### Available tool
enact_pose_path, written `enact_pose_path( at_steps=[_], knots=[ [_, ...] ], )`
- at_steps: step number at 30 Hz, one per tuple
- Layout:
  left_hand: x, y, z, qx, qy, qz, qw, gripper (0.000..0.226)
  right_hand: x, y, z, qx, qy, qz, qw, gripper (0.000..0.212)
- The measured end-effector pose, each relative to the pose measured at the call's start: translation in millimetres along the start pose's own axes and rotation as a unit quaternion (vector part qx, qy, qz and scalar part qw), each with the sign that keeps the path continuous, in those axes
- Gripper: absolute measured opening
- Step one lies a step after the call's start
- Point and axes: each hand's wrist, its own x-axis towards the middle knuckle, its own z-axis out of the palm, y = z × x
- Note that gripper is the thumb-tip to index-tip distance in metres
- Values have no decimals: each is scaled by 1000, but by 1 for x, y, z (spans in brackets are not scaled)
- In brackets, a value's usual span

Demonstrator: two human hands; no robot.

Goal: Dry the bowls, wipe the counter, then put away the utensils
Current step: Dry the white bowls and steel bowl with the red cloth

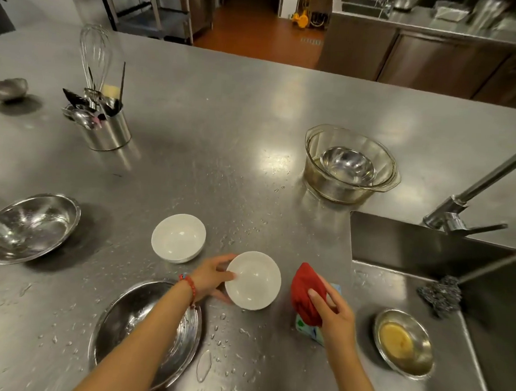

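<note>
Left hand around white bowl

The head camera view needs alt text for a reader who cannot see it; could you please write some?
A person's left hand holds a white bowl at its rim above a wet steel counter while the right hand grips a bunched red cloth. A second white bowl, steel bowls, a utensil holder and a sink surround them.

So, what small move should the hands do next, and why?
Probably bring the red cloth in the right hand into the white bowl that the left hand grips by its rim. The cloth is bunched beside it, not touching yet.
</note>
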Motion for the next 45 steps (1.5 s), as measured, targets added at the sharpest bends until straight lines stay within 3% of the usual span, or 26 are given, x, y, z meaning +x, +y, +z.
enact_pose_path(
  at_steps=[5, 9, 13, 22, 26, 31, 33, 36, 40, 42, 45],
  knots=[
    [-9, 3, 16, -76, -12, 34, 996, 47, -11, -19, 3, 32, -1, -35, 999, 37],
    [-21, 3, 36, -127, 14, 41, 991, 33, -21, -37, 10, 35, -9, -73, 997, 37],
    [-34, -3, 51, -198, 24, 58, 978, 33, -34, -51, 22, 22, -36, -115, 992, 41],
    [-56, -8, 66, -148, 67, 121, 979, 31, -36, -46, 52, -190, -19, -133, 972, 41],
    [-64, -5, 73, -90, 95, 189, 973, 30, -36, -42, 70, -307, -48, -150, 938, 45],
    [-64, -8, 73, -84, 147, 210, 963, 27, -37, -42, 84, -531, -131, -157, 822, 40],
    [-64, -13, 71, -94, 156, 207, 961, 26, -36, -47, 79, -547, -187, -140, 804, 39],
    [-66, -24, 73, -90, 144, 203, 964, 29, -38, -51, 68, -472, -281, -117, 828, 35],
    [-69, -27, 74, -86, 132, 217, 963, 31, -50, -43, 71, -420, -217, -168, 865, 38],
    [-71, -27, 73, -98, 138, 224, 960, 30, -53, -43, 76, -482, -184, -204, 832, 42],
    [-74, -20, 72, -86, 151, 246, 954, 31, -54, -49, 80, -641, -133, -226, 721, 41]
  ],
)
